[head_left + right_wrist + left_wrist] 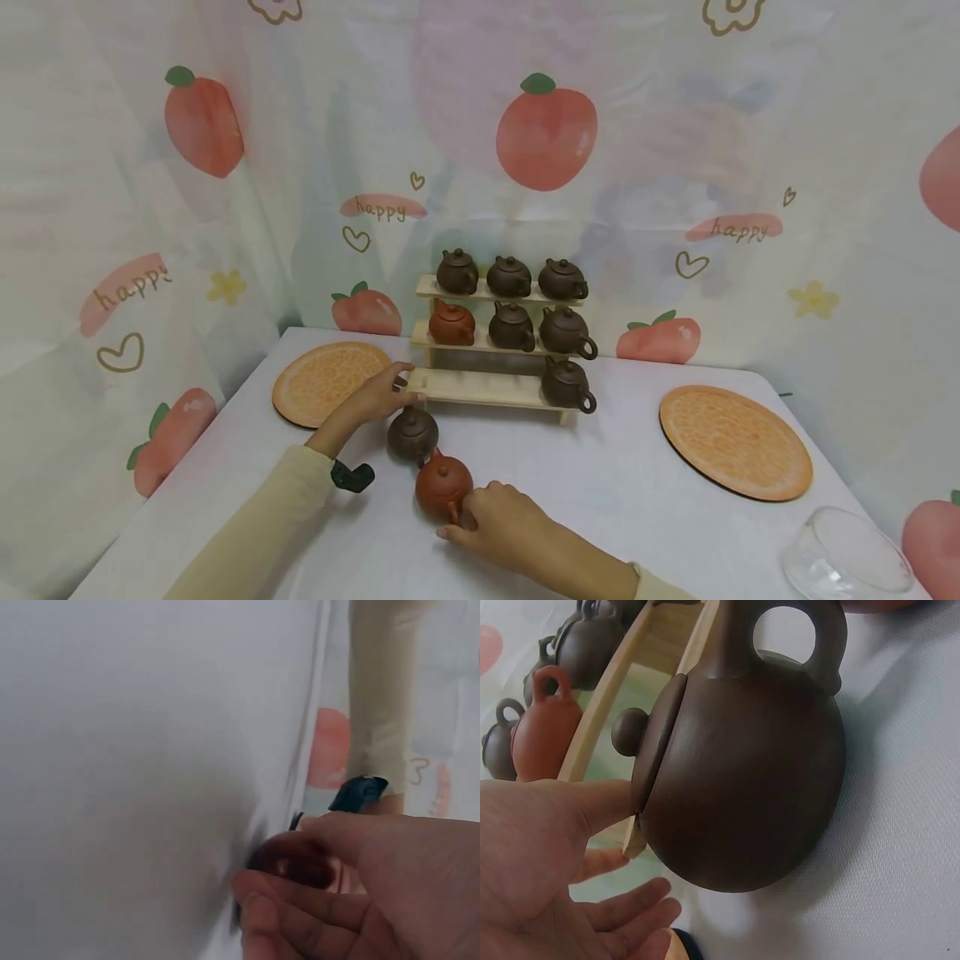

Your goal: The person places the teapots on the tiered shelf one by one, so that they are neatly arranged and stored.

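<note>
A red-brown clay teapot (444,485) stands on the white table, and my right hand (506,525) pinches its handle (300,862) between thumb and fingers. Just behind it a dark brown teapot (413,435) sits in front of the rack; whether the two touch I cannot tell. My left hand (378,396) holds the left end of the wooden rack's lowest shelf (472,387), thumb along the front edge and a finger at the far side. In the left wrist view, its thumb (604,802) runs partly behind the dark teapot's lid, with the other fingers extended below.
Several dark teapots (510,277) and one red teapot (452,324) fill the upper two shelves. Another dark teapot (567,384) stands at the lowest shelf's right end. Orange round mats lie left (330,383) and right (735,442). A clear glass bowl (847,554) stands front right.
</note>
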`<move>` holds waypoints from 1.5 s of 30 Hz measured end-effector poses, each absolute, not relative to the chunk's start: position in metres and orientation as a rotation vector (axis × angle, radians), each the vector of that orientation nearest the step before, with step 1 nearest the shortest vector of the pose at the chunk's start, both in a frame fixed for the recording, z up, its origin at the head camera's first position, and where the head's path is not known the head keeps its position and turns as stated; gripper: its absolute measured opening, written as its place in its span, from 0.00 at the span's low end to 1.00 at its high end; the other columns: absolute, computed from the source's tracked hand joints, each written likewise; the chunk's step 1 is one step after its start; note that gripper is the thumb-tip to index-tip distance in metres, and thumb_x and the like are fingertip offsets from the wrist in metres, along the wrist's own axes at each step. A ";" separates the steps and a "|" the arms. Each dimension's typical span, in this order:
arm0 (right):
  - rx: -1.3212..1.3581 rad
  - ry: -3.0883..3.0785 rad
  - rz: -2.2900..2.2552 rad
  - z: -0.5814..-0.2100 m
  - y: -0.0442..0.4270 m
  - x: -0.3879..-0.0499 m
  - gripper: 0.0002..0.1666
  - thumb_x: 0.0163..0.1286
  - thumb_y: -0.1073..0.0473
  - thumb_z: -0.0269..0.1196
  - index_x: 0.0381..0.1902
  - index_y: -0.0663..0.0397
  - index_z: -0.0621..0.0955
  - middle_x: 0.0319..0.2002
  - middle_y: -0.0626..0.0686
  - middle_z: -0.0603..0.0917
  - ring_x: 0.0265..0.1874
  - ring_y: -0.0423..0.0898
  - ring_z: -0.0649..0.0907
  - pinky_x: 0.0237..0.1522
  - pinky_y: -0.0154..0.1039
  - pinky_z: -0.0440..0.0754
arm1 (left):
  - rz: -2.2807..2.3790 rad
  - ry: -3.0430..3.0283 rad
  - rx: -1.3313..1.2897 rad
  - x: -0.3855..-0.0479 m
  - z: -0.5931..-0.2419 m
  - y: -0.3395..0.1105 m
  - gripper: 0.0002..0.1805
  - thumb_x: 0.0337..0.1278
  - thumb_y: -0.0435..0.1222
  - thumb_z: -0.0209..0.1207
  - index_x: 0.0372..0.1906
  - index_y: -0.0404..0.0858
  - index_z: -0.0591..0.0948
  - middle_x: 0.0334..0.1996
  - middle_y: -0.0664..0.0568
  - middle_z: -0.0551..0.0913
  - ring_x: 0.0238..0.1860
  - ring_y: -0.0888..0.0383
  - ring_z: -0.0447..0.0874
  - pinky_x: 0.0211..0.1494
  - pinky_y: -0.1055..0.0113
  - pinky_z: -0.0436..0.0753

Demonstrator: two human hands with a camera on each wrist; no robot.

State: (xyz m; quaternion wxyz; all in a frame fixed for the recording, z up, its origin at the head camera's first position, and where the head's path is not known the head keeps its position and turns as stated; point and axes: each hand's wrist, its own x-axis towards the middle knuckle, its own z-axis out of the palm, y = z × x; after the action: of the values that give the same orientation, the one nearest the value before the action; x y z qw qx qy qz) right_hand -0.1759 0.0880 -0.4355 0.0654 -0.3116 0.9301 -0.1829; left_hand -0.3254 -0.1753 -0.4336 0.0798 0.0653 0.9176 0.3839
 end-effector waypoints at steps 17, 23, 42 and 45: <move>-0.961 2.947 -0.542 -0.445 0.094 -0.177 0.16 0.73 0.48 0.70 0.30 0.48 0.79 0.21 0.47 0.79 0.21 0.44 0.81 0.22 0.42 0.75 | 1.160 2.737 0.189 -0.326 -0.435 -0.175 0.40 0.71 0.48 0.66 0.79 0.38 0.65 0.68 0.30 0.76 0.70 0.34 0.75 0.67 0.39 0.78; -0.920 2.997 -0.554 -0.446 0.099 -0.177 0.13 0.73 0.50 0.69 0.33 0.51 0.81 0.25 0.50 0.85 0.26 0.50 0.86 0.25 0.44 0.79 | 1.164 2.738 0.189 -0.326 -0.436 -0.175 0.40 0.71 0.48 0.66 0.79 0.37 0.65 0.68 0.30 0.76 0.70 0.34 0.75 0.67 0.39 0.78; -0.939 3.033 -0.649 -0.449 0.134 -0.193 0.11 0.71 0.53 0.71 0.32 0.50 0.81 0.26 0.48 0.86 0.23 0.43 0.82 0.25 0.40 0.77 | 1.170 2.720 0.171 -0.325 -0.435 -0.174 0.40 0.72 0.48 0.66 0.79 0.38 0.65 0.69 0.30 0.75 0.71 0.33 0.74 0.68 0.39 0.78; -0.942 3.056 -0.655 -0.445 0.139 -0.198 0.10 0.71 0.54 0.70 0.33 0.50 0.81 0.26 0.47 0.85 0.24 0.42 0.82 0.26 0.40 0.78 | 1.174 2.720 0.172 -0.324 -0.435 -0.174 0.40 0.71 0.48 0.66 0.79 0.37 0.65 0.69 0.30 0.76 0.71 0.33 0.74 0.68 0.39 0.78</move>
State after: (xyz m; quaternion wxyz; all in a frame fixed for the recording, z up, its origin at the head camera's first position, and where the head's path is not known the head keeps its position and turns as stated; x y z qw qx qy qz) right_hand -0.1978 0.1387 -0.4445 -0.0611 -0.2881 0.9344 -0.2004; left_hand -0.3242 -0.1738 -0.4348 0.0868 0.0576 0.9131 0.3942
